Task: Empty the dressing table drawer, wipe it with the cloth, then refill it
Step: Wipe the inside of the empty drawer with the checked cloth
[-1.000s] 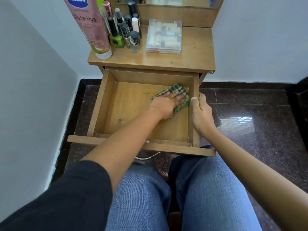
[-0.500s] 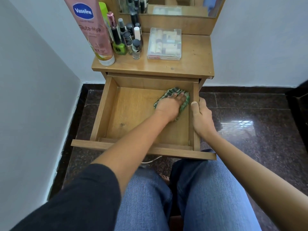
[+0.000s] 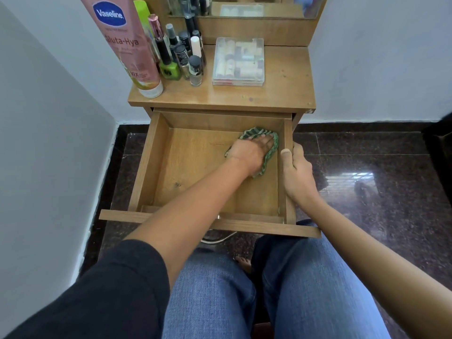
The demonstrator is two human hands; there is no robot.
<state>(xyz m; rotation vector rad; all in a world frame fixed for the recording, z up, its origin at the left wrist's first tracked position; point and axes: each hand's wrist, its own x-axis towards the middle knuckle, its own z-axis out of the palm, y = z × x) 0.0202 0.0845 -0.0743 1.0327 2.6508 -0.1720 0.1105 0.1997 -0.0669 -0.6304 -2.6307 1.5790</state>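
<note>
Dressing table drawer (image 3: pixel 156 167) open, left hand (image 3: pixel 249 155) still pressing cloth (image 3: pixel 271 152), back-right corner

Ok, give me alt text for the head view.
A person's left hand presses a green cloth onto the floor of an open, emptied wooden drawer, while the right hand grips its right wall. Bottles and a clear box stand on the tabletop above.

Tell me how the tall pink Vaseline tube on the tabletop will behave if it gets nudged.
The tube probably tips easily: it stands tall on a narrow white cap near the tabletop's left edge. If it fell rightward it would likely knock over the small bottles crowded beside it. Its glossy plastic may be somewhat slippery to grip.
</note>
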